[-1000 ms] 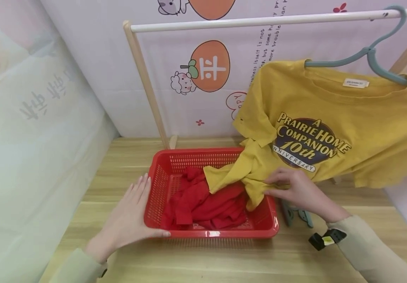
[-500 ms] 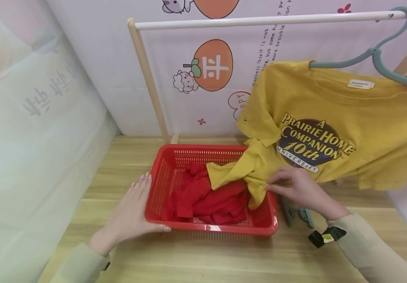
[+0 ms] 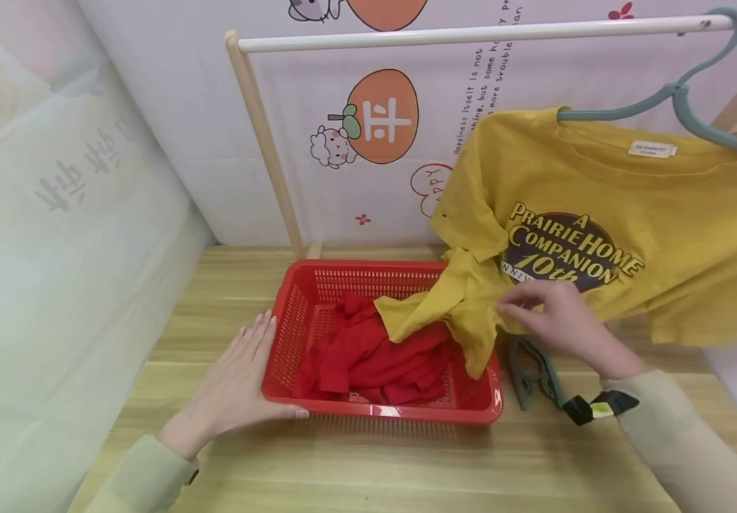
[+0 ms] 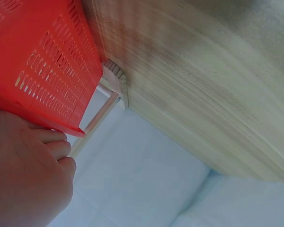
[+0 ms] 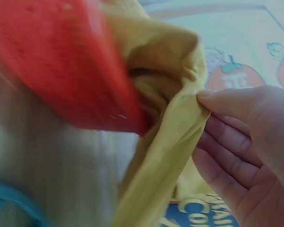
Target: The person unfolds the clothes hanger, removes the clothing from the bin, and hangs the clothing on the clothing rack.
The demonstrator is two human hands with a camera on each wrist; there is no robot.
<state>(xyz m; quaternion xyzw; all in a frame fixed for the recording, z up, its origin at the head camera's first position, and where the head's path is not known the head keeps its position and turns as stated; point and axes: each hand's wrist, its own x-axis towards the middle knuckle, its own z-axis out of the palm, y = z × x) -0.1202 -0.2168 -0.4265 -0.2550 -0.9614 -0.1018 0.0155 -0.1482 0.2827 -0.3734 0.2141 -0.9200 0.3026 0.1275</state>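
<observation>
My left hand (image 3: 230, 388) rests against the left front corner of a red plastic basket (image 3: 384, 411), fingers along its side and thumb along the front rim. Red cloth (image 3: 374, 360) lies bunched inside. A yellow printed T-shirt (image 3: 573, 171) hangs from a teal hanger (image 3: 631, 110) on the rack, its lower left part draped into the basket over the red cloth. With thumb and fingers, my right hand (image 3: 557, 317) pinches the shirt's lower edge above the basket's right side. The right wrist view shows the thumb pressing the yellow fabric (image 5: 175, 118).
The white rail (image 3: 406, 39) of a wooden-legged rack spans the back. Another teal hanger (image 3: 535, 377) lies on the wooden table (image 3: 317, 463), right of the basket. A printed wall sheet (image 3: 214, 142) stands behind, with a pale sheet (image 3: 86, 285) along the left.
My right hand has moved up and slightly right, drawing the pinched shirt edge with it. More of the teal hanger on the table shows. The left hand stays at the basket.
</observation>
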